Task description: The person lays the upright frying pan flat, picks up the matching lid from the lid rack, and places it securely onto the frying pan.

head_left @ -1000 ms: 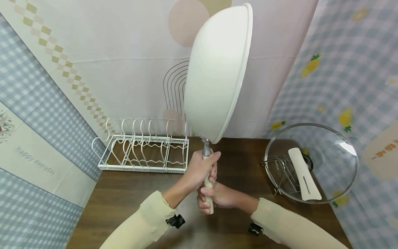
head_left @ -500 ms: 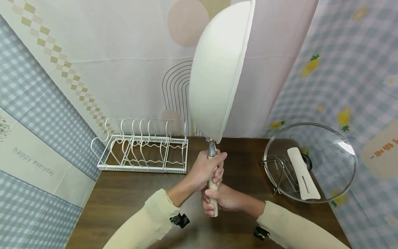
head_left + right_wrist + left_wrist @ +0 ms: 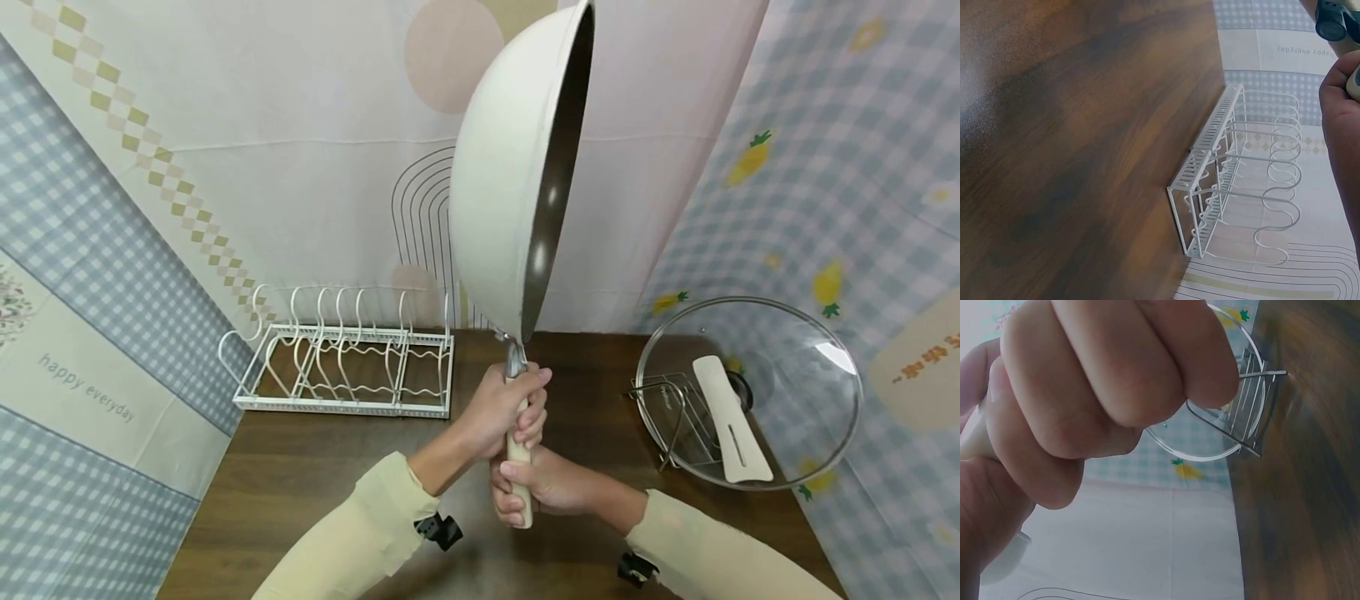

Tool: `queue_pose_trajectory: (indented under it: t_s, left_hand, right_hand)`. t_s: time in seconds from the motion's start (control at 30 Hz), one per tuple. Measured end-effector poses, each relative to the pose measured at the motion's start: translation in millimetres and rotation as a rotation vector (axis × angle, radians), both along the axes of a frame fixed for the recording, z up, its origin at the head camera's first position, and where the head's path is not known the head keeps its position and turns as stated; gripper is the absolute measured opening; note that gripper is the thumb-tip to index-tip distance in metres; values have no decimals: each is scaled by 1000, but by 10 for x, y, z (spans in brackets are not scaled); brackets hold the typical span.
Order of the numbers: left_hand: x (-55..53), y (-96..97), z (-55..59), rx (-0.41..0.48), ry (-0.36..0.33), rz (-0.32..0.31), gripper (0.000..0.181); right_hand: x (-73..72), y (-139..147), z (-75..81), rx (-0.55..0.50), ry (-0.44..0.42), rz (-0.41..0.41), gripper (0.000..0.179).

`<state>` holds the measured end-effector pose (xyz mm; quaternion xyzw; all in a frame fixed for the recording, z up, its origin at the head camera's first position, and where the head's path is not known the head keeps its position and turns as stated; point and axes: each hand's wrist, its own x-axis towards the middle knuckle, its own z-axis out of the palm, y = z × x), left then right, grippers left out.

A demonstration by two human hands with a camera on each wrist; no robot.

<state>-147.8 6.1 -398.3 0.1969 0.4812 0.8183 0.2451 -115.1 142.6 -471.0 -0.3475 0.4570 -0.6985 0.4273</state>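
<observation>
A cream wok [image 3: 510,183] with a dark inside stands upright on its edge above the table, its opening facing right. Its pale handle [image 3: 519,467] points down. My left hand [image 3: 504,410] grips the handle's upper part just below the metal neck. My right hand [image 3: 534,490] grips the lower end of the handle. In the left wrist view my left hand [image 3: 1085,400] shows as a fist round the handle [image 3: 975,434]. Only the edge of my right hand [image 3: 1341,112] shows in the right wrist view.
A white wire dish rack [image 3: 341,358] stands at the back left of the brown table [image 3: 300,483]; the same rack [image 3: 1235,181] shows in the right wrist view. At the right, a glass lid [image 3: 780,383] leans on a metal stand [image 3: 675,417] with a white spatula [image 3: 731,417].
The wok has turned about its handle, so its dark inside now faces right where only the cream outside showed. Both hands drifted slightly right and down with the handle.
</observation>
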Motion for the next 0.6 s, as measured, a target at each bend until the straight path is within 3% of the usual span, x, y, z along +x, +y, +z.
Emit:
queue_pose_trajectory:
  t_s: [0.37,0.6]
  left_hand:
    - [-25,20,-77,70,-77,-46,33]
    - [-51,54,-55,86,-128,-97,34]
  right_hand:
    - [15,32,-27,-30,-18,41,60]
    - [29,51,-25,-59,-45,56,57]
